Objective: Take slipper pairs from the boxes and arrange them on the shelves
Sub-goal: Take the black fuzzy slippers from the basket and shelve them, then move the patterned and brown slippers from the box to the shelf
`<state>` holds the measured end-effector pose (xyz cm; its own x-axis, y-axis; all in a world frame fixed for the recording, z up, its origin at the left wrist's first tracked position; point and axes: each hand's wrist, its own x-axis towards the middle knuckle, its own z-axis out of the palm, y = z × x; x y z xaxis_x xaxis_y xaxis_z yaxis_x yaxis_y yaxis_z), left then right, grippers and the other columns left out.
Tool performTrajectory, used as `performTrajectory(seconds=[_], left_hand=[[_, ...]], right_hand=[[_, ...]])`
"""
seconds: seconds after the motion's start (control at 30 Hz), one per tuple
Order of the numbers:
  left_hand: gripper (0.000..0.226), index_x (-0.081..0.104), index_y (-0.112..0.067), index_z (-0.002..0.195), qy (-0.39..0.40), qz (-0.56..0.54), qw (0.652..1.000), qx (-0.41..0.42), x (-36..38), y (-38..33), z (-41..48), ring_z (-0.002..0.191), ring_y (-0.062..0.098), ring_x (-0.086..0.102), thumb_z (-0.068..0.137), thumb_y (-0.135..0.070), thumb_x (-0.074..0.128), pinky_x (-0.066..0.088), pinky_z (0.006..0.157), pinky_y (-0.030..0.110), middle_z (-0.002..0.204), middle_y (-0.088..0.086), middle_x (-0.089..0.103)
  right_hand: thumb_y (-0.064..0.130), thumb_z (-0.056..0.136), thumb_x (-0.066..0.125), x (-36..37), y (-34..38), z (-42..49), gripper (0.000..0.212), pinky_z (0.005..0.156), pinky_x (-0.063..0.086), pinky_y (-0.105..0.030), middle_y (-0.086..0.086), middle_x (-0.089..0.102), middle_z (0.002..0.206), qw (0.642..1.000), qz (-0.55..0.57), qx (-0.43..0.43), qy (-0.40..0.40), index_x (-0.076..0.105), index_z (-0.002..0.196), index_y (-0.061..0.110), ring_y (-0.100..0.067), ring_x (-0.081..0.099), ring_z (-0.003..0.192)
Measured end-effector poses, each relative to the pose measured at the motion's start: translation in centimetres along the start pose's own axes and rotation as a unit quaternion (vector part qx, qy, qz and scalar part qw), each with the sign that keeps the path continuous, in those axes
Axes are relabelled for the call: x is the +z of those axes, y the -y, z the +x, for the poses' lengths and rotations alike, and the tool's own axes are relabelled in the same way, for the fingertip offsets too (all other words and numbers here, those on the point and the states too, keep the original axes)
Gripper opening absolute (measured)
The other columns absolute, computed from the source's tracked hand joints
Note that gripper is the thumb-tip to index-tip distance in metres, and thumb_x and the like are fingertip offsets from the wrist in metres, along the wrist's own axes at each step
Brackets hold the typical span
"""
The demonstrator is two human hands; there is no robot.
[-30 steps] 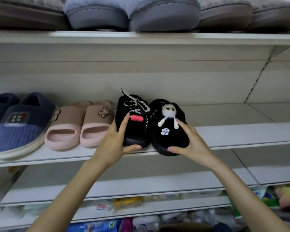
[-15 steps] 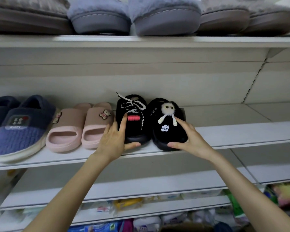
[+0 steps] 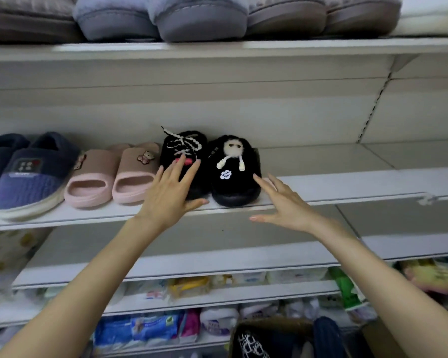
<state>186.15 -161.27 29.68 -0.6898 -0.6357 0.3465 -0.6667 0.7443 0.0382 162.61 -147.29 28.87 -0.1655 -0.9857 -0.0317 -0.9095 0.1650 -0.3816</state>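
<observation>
A pair of black fuzzy slippers stands on the middle shelf (image 3: 347, 187), toes toward me. The left black slipper (image 3: 185, 148) has black-and-white laces and a red tag; the right black slipper (image 3: 234, 174) carries a white pom-pom figure. My left hand (image 3: 170, 195) is spread open, fingertips resting on the front of the left slipper. My right hand (image 3: 282, 202) is open just right of and below the right slipper, apart from it. A cardboard box (image 3: 290, 339) with dark slippers inside sits at the bottom.
Pink slides (image 3: 114, 174) with bear charms and blue knitted slippers (image 3: 29, 174) stand left of the black pair. Grey plush slippers (image 3: 199, 19) line the top shelf. The shelf right of the black pair is bare. Lower shelves hold packaged goods (image 3: 150, 326).
Both hands have let go of the black slippers and spread open; the right hand drew back to the right and down. The slippers sit further back on the shelf.
</observation>
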Motion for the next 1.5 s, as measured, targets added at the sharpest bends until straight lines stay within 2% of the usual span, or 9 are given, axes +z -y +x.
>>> performTrajectory(seconds=[0.27, 0.53, 0.67, 0.77, 0.87, 0.97, 1.07, 1.23, 1.5], left_hand=[[0.080, 0.030, -0.015, 0.150, -0.006, 0.039, 0.998, 0.044, 1.2, -10.8, -5.7, 0.141, 0.034, 0.032, 0.086, -0.053, 0.059, 0.020, 0.116, 0.048, 0.153, 0.019, 0.032], [0.085, 0.053, -0.006, 0.135, 0.122, 0.048, 0.989, 0.063, 10.3, -18.6, -14.5, 0.120, 0.040, 0.056, 0.065, -0.043, 0.083, 0.041, 0.100, 0.056, 0.133, 0.024, 0.055], [0.082, 0.057, -0.006, 0.131, 0.234, 0.030, 0.971, 0.036, 16.5, -19.5, -18.9, 0.115, 0.041, 0.059, 0.062, -0.042, 0.085, 0.045, 0.094, 0.057, 0.127, 0.025, 0.059], [0.067, 0.059, -0.008, 0.129, 0.289, -0.008, 0.957, 0.012, 20.6, -20.4, -22.6, 0.112, 0.042, 0.061, 0.076, -0.049, 0.062, 0.046, 0.092, 0.058, 0.125, 0.025, 0.061], [0.078, 0.057, -0.008, 0.131, 0.370, -0.018, 0.929, 0.016, 26.3, -21.0, -26.8, 0.113, 0.040, 0.060, 0.066, -0.044, 0.082, 0.048, 0.092, 0.056, 0.127, 0.023, 0.060], [0.083, 0.019, -0.018, 0.153, 0.433, -0.021, 0.901, -0.015, 31.7, -21.3, -31.1, 0.143, 0.033, 0.027, 0.088, -0.047, 0.061, 0.020, 0.117, 0.048, 0.155, 0.016, 0.027], [0.076, 0.000, -0.020, 0.154, 0.489, -0.024, 0.871, -0.043, 36.9, -21.1, -34.3, 0.149, 0.026, 0.004, 0.097, -0.051, 0.039, 0.003, 0.121, 0.042, 0.161, 0.011, 0.003], [0.083, 0.045, -0.005, 0.141, 0.500, -0.057, 0.864, -0.026, 44.7, -21.1, -38.5, 0.126, 0.045, 0.048, 0.074, -0.039, 0.079, 0.042, 0.101, 0.058, 0.141, 0.028, 0.045], [0.082, 0.013, -0.018, 0.154, 0.483, -0.153, 0.850, -0.144, 53.5, -22.7, -40.0, 0.144, 0.035, 0.020, 0.090, -0.038, 0.061, 0.023, 0.116, 0.047, 0.158, 0.016, 0.019]], right_hand=[[0.059, 0.085, 0.058, 1.1, -4.2, -8.3, 0.103, 0.118, 0.005, -0.041, 0.000, -0.018, 0.160, 0.984, -0.122, -0.070, 0.107, -0.012, 0.152, 0.025, -0.021, -0.006, 0.148], [0.055, 0.084, 0.060, 9.2, -12.9, -16.3, 0.110, 0.117, 0.017, -0.044, -0.007, 0.002, 0.161, 0.972, -0.132, -0.063, 0.184, -0.021, 0.149, 0.017, -0.023, 0.010, 0.148], [0.053, 0.086, 0.060, 14.8, -17.2, -19.3, 0.108, 0.112, 0.028, -0.045, -0.006, 0.007, 0.161, 0.969, -0.083, 0.014, 0.233, -0.020, 0.150, 0.018, -0.025, 0.019, 0.145], [0.054, 0.088, 0.057, 19.3, -19.8, -21.6, 0.101, 0.107, 0.035, -0.044, -0.005, 0.010, 0.161, 0.960, -0.008, 0.100, 0.262, -0.014, 0.152, 0.020, -0.027, 0.023, 0.143], [0.059, 0.088, 0.053, 26.1, -23.0, -24.4, 0.100, 0.113, 0.025, -0.051, -0.004, 0.004, 0.161, 0.934, 0.040, 0.181, 0.305, -0.016, 0.151, 0.023, -0.028, 0.013, 0.146], [0.058, 0.089, 0.052, 32.8, -25.8, -27.0, 0.098, 0.118, 0.015, -0.049, -0.005, 0.003, 0.161, 0.908, 0.071, 0.233, 0.340, -0.016, 0.150, 0.022, -0.027, 0.007, 0.147], [0.053, 0.090, 0.054, 39.2, -28.0, -28.6, 0.095, 0.116, 0.023, -0.043, -0.006, 0.005, 0.161, 0.872, 0.127, 0.306, 0.360, -0.010, 0.152, 0.020, -0.026, 0.016, 0.145], [0.048, 0.087, 0.062, 49.5, -31.0, -31.5, 0.096, 0.113, 0.027, -0.034, -0.008, 0.014, 0.159, 0.808, 0.235, 0.430, 0.328, 0.000, 0.154, 0.014, -0.026, 0.024, 0.143], [0.043, 0.086, 0.066, 59.8, -35.0, -35.0, 0.079, 0.110, 0.034, -0.037, -0.002, 0.040, 0.147, 0.698, 0.345, 0.594, 0.202, 0.026, 0.149, 0.017, -0.026, 0.040, 0.134]])
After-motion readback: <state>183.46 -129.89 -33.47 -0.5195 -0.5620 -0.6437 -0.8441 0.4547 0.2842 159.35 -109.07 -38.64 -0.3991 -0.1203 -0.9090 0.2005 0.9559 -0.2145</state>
